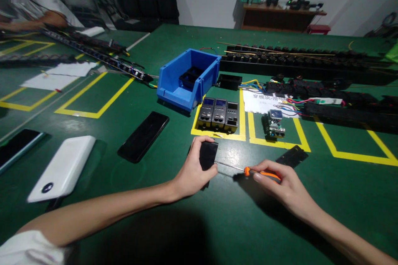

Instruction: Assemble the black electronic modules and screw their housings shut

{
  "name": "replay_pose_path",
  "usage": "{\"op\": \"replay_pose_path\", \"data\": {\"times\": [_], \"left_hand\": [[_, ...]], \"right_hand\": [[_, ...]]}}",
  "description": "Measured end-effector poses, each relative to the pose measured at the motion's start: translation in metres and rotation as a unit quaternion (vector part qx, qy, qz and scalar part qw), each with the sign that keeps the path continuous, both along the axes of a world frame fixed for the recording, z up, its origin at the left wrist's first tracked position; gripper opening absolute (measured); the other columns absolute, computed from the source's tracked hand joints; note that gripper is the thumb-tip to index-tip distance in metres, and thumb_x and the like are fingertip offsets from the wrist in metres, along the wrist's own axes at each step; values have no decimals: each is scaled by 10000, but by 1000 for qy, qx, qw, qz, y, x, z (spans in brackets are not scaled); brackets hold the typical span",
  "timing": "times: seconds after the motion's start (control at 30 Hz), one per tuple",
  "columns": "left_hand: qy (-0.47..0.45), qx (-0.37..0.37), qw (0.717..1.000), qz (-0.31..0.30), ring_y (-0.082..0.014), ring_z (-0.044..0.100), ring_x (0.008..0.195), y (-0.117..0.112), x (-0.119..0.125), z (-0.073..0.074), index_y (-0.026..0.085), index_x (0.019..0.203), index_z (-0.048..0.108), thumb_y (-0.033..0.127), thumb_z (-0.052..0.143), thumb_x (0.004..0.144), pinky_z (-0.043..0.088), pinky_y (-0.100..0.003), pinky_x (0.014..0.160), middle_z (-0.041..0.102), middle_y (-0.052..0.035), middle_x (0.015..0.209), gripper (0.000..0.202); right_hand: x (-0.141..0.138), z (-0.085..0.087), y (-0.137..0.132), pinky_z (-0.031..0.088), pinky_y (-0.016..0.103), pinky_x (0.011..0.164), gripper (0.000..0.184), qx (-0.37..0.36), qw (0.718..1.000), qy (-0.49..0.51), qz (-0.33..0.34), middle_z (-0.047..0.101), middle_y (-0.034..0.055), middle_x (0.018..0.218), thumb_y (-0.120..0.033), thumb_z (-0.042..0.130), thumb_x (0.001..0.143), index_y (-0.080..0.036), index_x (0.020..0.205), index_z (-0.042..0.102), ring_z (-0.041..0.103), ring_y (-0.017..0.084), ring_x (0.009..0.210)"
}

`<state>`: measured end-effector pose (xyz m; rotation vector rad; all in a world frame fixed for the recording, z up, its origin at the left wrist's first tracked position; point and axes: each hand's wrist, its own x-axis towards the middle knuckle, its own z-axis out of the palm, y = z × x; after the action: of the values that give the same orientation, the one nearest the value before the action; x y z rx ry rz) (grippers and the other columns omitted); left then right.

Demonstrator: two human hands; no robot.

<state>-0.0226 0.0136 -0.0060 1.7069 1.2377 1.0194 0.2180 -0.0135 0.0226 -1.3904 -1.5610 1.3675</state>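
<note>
Left hand (189,174) grips a black housing (207,155) toward the tabletop's (351,182) near edge; my right hand (287,182) pinches a screwdriver (247,171), tip at the housing's side, contact unclear to me. Apart from it lies a loose black panel (292,156). Farther out, three cased modules (219,115) look finished, but one circuit board (275,124) sits bare, so I judge the work partly done.

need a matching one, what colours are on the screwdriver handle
The screwdriver handle shows orange and near-black, best in the head view.
</note>
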Motion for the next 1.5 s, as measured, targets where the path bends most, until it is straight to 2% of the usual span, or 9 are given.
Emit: {"op": "replay_pose_path", "data": {"times": [0.1,0.27,0.43,0.63,0.83,0.97,1.2,1.37,1.5], "left_hand": [[-1,4,1000,1,-236,496,1112,-1,0,0,228,1177,414,79,590,700,387,-404,1004,478,-65,1161,530],[1,7,1000,1,-235,478,1143,-1,0,1,226,1179,405,82,588,707,375,-399,1021,469,-65,1173,526],[4,7,1000,3,-234,486,1128,-1,0,0,226,1174,404,83,590,706,378,-401,1017,469,-64,1164,524],[4,12,1000,7,-238,492,1129,-1,0,1,226,1167,414,83,590,700,384,-404,1012,481,-64,1157,519],[9,1,1000,4,-229,498,1111,0,0,2,225,1165,414,76,582,706,390,-391,1001,480,-58,1149,511],[11,-1,1000,3,-225,488,1121,0,1,2,226,1165,402,70,581,707,380,-390,1010,470,-57,1153,516],[11,0,1000,-1,-230,476,1143,-1,0,2,224,1168,394,66,582,711,369,-388,1023,464,-61,1167,520],[6,-6,1000,4,-223,482,1132,-1,1,2,222,1165,400,65,579,706,377,-375,1011,470,-55,1160,517],[7,-6,1000,13,-216,488,1126,-1,1,3,218,1158,408,70,581,702,389,-357,997,479,-52,1157,510]], "right_hand": [[0,-5,1,341,178,374,251,-117,986,114,-25,557,-31,523,-394,644,835,-146,855,679,403,56,376],[1,-9,6,479,216,448,339,-265,927,259,-62,698,91,707,-422,563,867,-125,973,687,601,121,492],[5,-9,8,172,148,306,356,-274,944,182,24,523,-41,421,-459,585,871,-134,741,648,305,26,281],[10,-15,8,136,170,335,344,-163,982,74,54,370,-90,394,-444,622,853,-122,923,722,251,36,338],[12,-9,10,564,246,642,239,90,990,-58,89,764,79,898,-315,645,853,-176,1017,748,719,198,772],[16,-15,11,552,228,621,245,229,959,-100,135,762,79,883,-229,608,878,-173,1093,711,718,174,722],[27,-31,13,382,243,492,412,470,842,-214,154,620,8,607,-129,653,830,-174,1239,629,539,122,516],[18,-19,6,487,241,547,251,208,976,-40,56,709,46,781,-268,577,898,-211,1130,656,643,147,609],[10,-15,3,498,255,507,261,-35,987,153,-36,716,59,771,-402,494,933,-197,1042,614,649,164,580]]}}
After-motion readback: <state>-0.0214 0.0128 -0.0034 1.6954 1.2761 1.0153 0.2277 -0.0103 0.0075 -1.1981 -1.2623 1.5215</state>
